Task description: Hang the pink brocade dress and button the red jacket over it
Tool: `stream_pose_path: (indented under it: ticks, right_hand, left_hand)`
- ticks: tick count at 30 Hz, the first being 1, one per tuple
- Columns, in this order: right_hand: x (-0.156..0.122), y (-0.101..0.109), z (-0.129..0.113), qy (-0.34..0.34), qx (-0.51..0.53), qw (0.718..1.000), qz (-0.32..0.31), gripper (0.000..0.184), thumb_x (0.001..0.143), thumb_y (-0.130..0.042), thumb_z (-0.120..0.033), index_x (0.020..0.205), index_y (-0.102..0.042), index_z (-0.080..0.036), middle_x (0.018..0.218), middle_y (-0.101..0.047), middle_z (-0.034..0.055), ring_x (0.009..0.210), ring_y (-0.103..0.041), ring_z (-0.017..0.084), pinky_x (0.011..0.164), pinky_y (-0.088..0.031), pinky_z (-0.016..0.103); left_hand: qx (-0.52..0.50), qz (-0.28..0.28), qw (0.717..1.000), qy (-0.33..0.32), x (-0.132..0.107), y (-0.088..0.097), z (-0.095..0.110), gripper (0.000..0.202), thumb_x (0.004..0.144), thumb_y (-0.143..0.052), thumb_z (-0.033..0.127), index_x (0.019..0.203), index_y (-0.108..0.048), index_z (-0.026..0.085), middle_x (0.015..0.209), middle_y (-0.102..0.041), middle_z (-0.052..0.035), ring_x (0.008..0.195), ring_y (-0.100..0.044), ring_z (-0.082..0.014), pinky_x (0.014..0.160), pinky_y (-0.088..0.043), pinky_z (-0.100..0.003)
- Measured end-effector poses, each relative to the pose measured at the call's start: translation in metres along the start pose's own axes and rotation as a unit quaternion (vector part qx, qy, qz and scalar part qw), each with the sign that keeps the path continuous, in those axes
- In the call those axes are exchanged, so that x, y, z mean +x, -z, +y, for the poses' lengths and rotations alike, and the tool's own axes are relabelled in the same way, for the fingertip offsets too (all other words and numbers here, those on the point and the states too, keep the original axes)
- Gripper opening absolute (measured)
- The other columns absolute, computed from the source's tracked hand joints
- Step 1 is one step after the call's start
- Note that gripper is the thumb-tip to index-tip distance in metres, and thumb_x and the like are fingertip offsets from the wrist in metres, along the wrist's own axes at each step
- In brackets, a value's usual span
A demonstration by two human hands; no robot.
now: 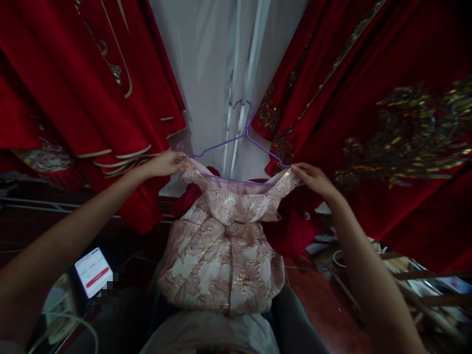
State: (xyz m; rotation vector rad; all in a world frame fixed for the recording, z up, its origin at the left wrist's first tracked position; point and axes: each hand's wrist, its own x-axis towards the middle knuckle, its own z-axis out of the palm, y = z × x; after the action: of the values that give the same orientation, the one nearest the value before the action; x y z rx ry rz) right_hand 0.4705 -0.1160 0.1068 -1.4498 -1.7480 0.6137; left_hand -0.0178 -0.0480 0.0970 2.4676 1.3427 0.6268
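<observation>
A small pink dress [243, 250] with a shiny floral brocade and gold flecks hangs spread above my lap. Inside its neckline sits a purple wire hanger [224, 142], its hook pointing up and away from me. My left hand [171, 163] pinches the dress's left shoulder at that end of the hanger. On the other side, my right hand [311, 178] grips the right shoulder by the hanger's right end. The hanger's lower bar crosses behind the front neckline, over the pale pink lining.
Red garments [125, 98] with trim hang at left, and red embroidered ones [398, 147] at right. A white panel [199, 73] stands between them. A lit phone [93, 272] lies at lower left near a white cable [79, 317]. A wooden rack [416, 290] with items is at lower right.
</observation>
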Motion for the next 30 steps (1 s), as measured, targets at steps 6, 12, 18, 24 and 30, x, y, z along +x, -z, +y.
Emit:
stream_pose_path:
  ticks: [6,12,18,24,30]
  right_hand:
    - [-0.013,-0.016,0.027,0.037,0.001,0.982,0.186,0.046,0.082,-0.053,-0.054,0.098,-0.071,-0.015,0.094,-0.072,0.0091,0.083,-0.065,0.022,0.074,-0.05,0.032]
    - [-0.044,-0.033,0.061,-0.088,-0.029,0.981,0.173,0.043,0.079,-0.056,-0.047,0.096,-0.071,-0.012,0.081,-0.073,0.0104,0.074,-0.065,0.023,0.065,-0.049,0.031]
    - [-0.067,-0.048,0.028,-0.004,0.031,0.999,0.038,0.04,0.083,-0.054,-0.053,0.085,-0.067,-0.016,0.078,-0.068,0.0049,0.067,-0.059,0.017,0.058,-0.045,0.025]
    - [-0.072,-0.054,-0.008,0.041,0.028,0.996,0.076,0.035,0.086,-0.05,-0.051,0.084,-0.063,-0.018,0.073,-0.061,0.0014,0.066,-0.054,0.015,0.059,-0.042,0.024]
    - [-0.077,-0.036,0.027,-0.021,-0.015,0.953,0.303,0.042,0.084,-0.048,-0.055,0.087,-0.066,-0.017,0.079,-0.067,0.0063,0.071,-0.059,0.019,0.064,-0.045,0.028]
  left_hand:
    - [0.042,0.136,0.988,0.063,-0.019,-0.022,0.002,0.047,0.087,-0.039,0.05,0.104,-0.069,0.018,0.088,-0.073,-0.0083,0.076,-0.065,-0.0226,0.069,-0.046,-0.029]
    - [0.059,0.033,0.992,0.103,-0.054,-0.047,0.003,0.047,0.089,-0.036,0.049,0.084,-0.071,0.018,0.068,-0.07,-0.0059,0.06,-0.062,-0.0196,0.057,-0.042,-0.026]
    - [0.021,0.02,0.993,-0.117,-0.042,-0.067,0.056,0.033,0.091,-0.039,0.036,0.096,-0.067,0.021,0.104,-0.069,-0.0076,0.099,-0.062,-0.0202,0.091,-0.046,-0.035]
    - [0.032,0.058,0.972,-0.225,0.013,-0.096,0.106,0.027,0.09,-0.043,0.03,0.081,-0.066,0.019,0.144,-0.045,-0.0064,0.133,-0.038,-0.0233,0.114,-0.024,-0.05]
    - [0.037,0.045,0.977,-0.207,0.025,-0.126,0.106,0.028,0.09,-0.045,0.03,0.077,-0.067,0.019,0.131,-0.054,-0.0082,0.128,-0.042,-0.0247,0.113,-0.018,-0.056]
